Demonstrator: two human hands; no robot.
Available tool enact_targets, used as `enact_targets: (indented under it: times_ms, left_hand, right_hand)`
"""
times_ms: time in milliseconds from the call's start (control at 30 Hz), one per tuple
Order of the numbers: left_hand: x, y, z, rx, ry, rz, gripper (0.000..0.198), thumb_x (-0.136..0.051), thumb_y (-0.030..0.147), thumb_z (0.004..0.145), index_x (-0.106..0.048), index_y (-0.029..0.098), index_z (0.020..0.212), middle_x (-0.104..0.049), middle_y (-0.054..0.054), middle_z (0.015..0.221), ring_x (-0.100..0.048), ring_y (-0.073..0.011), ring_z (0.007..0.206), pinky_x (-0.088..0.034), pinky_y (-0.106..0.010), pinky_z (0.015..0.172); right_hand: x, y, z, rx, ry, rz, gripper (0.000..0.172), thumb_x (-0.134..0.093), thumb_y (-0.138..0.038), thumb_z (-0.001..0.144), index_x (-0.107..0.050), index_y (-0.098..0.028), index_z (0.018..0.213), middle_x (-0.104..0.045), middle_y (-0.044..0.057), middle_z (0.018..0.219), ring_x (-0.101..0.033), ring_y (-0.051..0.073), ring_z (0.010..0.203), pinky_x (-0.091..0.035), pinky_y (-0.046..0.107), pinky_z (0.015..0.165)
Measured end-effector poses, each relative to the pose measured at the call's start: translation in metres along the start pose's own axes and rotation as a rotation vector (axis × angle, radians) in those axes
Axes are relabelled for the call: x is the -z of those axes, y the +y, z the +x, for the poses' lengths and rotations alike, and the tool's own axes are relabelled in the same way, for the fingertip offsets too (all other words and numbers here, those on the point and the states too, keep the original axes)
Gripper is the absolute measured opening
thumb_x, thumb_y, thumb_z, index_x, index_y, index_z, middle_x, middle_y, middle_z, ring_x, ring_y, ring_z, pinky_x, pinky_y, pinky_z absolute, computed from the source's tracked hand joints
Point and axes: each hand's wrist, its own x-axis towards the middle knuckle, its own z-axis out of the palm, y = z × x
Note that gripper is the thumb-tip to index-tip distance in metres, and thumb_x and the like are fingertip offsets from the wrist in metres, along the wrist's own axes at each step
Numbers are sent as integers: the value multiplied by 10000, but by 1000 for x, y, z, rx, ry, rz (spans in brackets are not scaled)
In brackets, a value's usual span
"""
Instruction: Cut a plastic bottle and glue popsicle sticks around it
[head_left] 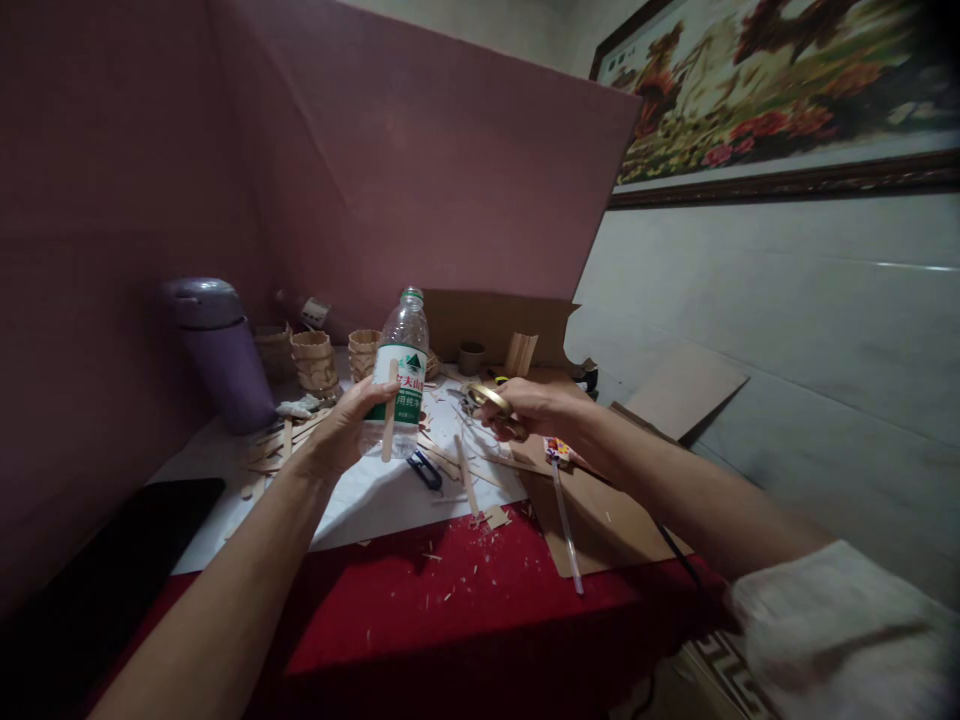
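Observation:
My left hand is closed around a clear plastic water bottle with a green and white label, held nearly upright above the table. Its thumb presses a flat wooden craft stick lengthwise against the bottle's side. To the right, my right hand grips a pair of scissors by gold-coloured handles. The metal blades point left toward the bottle, apart from it; whether they are spread I cannot tell. Below, a dark blue cutter-like tool lies on white paper.
Loose craft sticks and shavings litter the table. Behind stand a purple tumbler, a small wooden cup and another wooden cup. A clear pen-like tube rests on brown cardboard. Red cloth covers the front edge.

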Motion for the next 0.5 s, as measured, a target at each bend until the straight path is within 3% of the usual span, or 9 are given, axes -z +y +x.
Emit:
enact_targets:
  times_ms: [33,100,200,367,433,500]
  left_hand:
    - [0,0,0,2,-2,-1,369,-752,299,680,-621,130,980,-716,-48,765,-695,-200,622,-598,-312,582]
    - [1,-1,0,16,-15,-5,344,-748,294,689,-644,117,966,-724,-64,776,-694,-201,628,-595,-308,584]
    - [1,-1,-1,68,-50,-17,320,-744,303,698,-677,96,933,-733,-94,776,-701,-217,646,-598,-319,602]
    - [2,-4,-1,134,-86,4,303,-744,297,693,-692,75,892,-738,-128,766,-699,-228,637,-605,-353,640]
    - [3,-6,-1,134,-113,14,306,-764,297,677,-688,82,881,-741,-130,775,-703,-236,637,-605,-360,633]
    - [4,-8,-1,132,-151,16,322,-789,310,660,-685,94,874,-741,-121,776,-712,-252,651,-604,-365,620]
  right_hand:
    - [0,3,-11,22,7,68,233,-698,-354,780,-566,-168,728,-523,-31,572,-497,83,492,-500,224,534]
    - [-2,9,-33,76,30,438,326,-769,-425,726,-568,-183,813,-500,-49,595,-486,82,495,-534,246,556]
    - [-7,18,-66,40,74,610,448,-695,-601,772,-566,-191,901,-468,-60,579,-446,80,447,-517,247,478]
    - [-13,25,-108,245,-78,452,549,-639,-674,793,-588,-182,1031,-506,-33,690,-479,81,503,-489,202,437]
    - [-15,21,-119,234,-115,372,538,-652,-669,789,-577,-194,1032,-520,-32,729,-453,58,489,-459,172,411]
    - [-16,15,-126,146,-162,334,544,-644,-698,777,-558,-201,982,-476,-64,641,-392,42,429,-405,152,366]
